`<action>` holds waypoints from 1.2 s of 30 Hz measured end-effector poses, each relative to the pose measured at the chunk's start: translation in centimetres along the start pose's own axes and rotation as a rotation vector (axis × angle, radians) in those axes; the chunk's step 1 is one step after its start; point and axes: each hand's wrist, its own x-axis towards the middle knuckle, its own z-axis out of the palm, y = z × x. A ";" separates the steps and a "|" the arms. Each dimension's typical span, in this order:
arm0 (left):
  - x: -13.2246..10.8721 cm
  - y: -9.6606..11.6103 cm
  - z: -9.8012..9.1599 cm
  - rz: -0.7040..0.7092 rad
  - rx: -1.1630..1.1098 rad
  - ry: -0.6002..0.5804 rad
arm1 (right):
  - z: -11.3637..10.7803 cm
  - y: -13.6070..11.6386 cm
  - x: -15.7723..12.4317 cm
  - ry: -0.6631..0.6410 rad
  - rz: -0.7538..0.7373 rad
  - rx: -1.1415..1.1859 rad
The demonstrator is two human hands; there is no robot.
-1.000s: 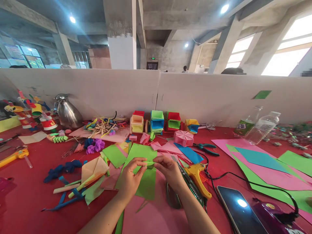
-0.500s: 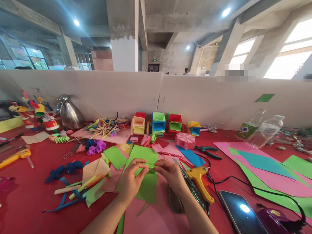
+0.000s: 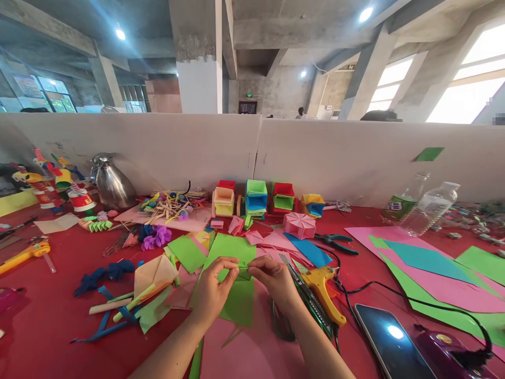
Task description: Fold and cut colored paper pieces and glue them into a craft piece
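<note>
Between my two hands is a small folded piece of green paper (image 3: 243, 271), raised above the table. My left hand (image 3: 216, 287) pinches its left end between thumb and fingertips. At its right end, the thumb and fingers of my right hand (image 3: 275, 281) are closed on it too. Beneath lie green paper sheets (image 3: 239, 305) on top of a large pink sheet (image 3: 248, 352). Just right of my right hand are a dark green cutting tool or ruler-like item (image 3: 311, 302) and a yellow glue gun (image 3: 324, 292).
Folded paper boxes (image 3: 256, 200) and a pink octagonal paper box (image 3: 300, 225) stand behind. Pliers (image 3: 337, 243), a phone (image 3: 392, 342) and cables lie right. Paper strips (image 3: 126, 310) and a steel jug (image 3: 114, 181) are left. Two plastic bottles (image 3: 430, 210) lean at back right.
The green paper piece looks turned slightly between my fingers, with more of its face showing. Both hands stay nearly in place; the view shifts a little.
</note>
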 end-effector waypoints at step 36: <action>0.0 0.3 1.0 -0.328 -0.336 -0.238 | 0.2 -0.3 -0.2 0.025 0.079 0.025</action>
